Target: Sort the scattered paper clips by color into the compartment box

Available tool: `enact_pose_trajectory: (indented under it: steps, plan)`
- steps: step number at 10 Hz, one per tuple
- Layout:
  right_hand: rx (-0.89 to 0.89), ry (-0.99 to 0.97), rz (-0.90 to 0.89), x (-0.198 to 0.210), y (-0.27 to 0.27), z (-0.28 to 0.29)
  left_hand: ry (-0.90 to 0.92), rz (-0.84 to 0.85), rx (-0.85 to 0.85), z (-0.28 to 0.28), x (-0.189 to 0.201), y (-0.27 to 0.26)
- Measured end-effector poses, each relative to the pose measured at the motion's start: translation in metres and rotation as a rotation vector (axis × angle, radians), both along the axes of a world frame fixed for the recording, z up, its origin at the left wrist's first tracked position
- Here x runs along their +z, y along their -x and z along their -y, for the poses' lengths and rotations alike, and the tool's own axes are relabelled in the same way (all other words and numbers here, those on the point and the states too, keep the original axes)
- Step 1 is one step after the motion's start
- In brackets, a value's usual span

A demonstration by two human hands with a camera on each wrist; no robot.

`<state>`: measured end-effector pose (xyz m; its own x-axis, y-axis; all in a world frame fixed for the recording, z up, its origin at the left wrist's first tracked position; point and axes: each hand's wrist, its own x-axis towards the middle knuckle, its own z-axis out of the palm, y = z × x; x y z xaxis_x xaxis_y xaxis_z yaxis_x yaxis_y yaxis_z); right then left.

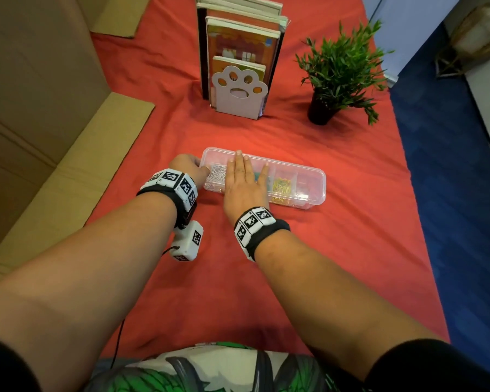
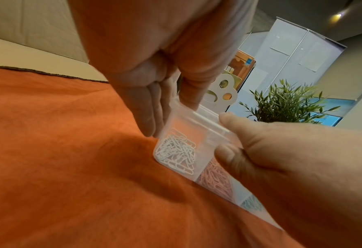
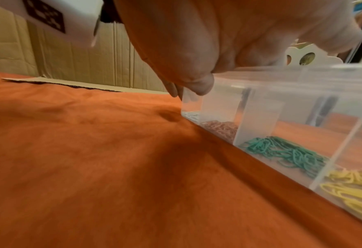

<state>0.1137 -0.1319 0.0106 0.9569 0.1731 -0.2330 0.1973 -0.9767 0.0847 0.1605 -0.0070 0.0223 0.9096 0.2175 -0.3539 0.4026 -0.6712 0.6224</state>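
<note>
The compartment box [image 1: 309, 188] lies with its long axis running 10 to 4 o'clock, the right hand [image 1: 245, 185] flat, fingers straight, on its lid, the left hand [image 1: 186, 168] gripping its 9 o'clock end.

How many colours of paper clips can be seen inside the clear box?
4, running from the box's left end: white clips, pink clips, green clips, yellow clips. The right-end compartment is unclear.

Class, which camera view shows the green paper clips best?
The right wrist view: the green paper clips lie unobstructed in their compartment. In the head view the right hand mostly covers them; the left wrist view shows only a blurred corner.
</note>
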Motion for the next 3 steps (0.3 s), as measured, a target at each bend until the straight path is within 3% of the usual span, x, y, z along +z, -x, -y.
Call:
enact_pose_trajectory:
  steps: [3]
  plan:
    - [0.092,-0.209,-0.083,0.036,0.019,0.020,-0.022,0.002,-0.063,-0.006,0.009,0.011]
